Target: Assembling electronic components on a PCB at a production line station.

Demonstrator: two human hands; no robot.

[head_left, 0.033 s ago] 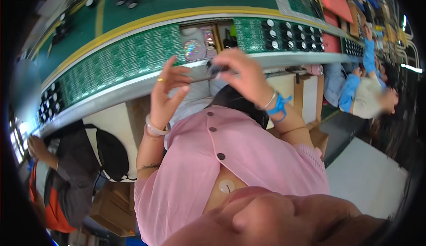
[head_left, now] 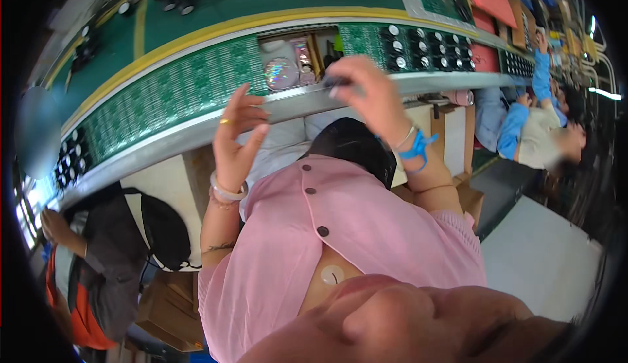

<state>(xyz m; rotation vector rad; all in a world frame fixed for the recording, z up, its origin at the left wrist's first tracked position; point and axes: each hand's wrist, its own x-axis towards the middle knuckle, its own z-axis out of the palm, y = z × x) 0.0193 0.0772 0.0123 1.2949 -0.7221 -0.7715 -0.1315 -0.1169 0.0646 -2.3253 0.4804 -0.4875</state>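
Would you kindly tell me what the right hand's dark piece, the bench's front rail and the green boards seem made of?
Dark piece: perhaps plastic, being blackish; blur hides its finish.
Front rail: probably bare grey metal, given its dull sheen.
Green boards: likely coated circuit-board laminate, from their pale markings.

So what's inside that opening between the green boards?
Inside the opening I can see a round iridescent item, a shiny pink one and something bright green at the right. The right hand covers the near right corner, so anything behind it is hidden.
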